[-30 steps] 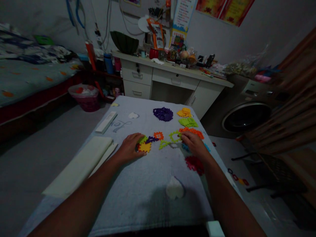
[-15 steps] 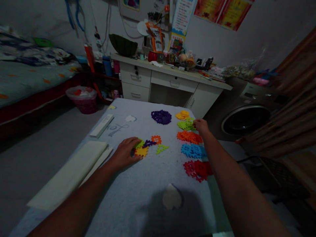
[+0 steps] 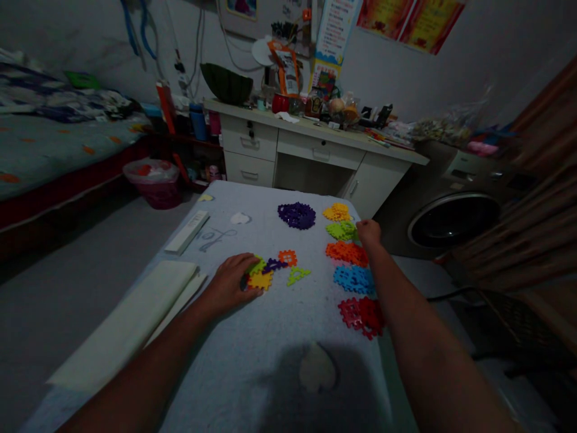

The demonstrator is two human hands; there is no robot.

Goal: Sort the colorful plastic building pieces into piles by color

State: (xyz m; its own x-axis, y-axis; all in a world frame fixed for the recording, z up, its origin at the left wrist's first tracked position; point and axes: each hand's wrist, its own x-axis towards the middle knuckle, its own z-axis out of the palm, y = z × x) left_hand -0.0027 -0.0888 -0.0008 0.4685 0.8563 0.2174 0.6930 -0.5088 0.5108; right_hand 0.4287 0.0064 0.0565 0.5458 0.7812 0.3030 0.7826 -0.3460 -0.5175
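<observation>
My left hand point(image 3: 234, 279) curls around a small group of interlocking plastic pieces, thumb and fingers on a yellow piece point(image 3: 261, 280) and a lime green one point(image 3: 256, 265). A purple piece point(image 3: 274, 265) and an orange square piece point(image 3: 287, 258) extend from that group, and a green triangle piece point(image 3: 298, 275) lies just right of it. My right hand point(image 3: 368, 232) is closed at the right edge of the lime green pile point(image 3: 341, 230); whatever its fingers pinch is hidden.
Around the right hand lie yellow point(image 3: 337, 211), orange point(image 3: 346, 252), blue point(image 3: 353, 279) and red point(image 3: 361, 315) piles. A purple pile point(image 3: 296, 215) sits farther back. Folded cream sheets point(image 3: 130, 322) and a white box point(image 3: 187, 232) lie on the left. A desk point(image 3: 320, 149) stands beyond the table.
My right hand has closed more and drawn slightly off the lime green pile toward the table's right edge. The left hand keeps its hold. The whole view has shifted slightly.
</observation>
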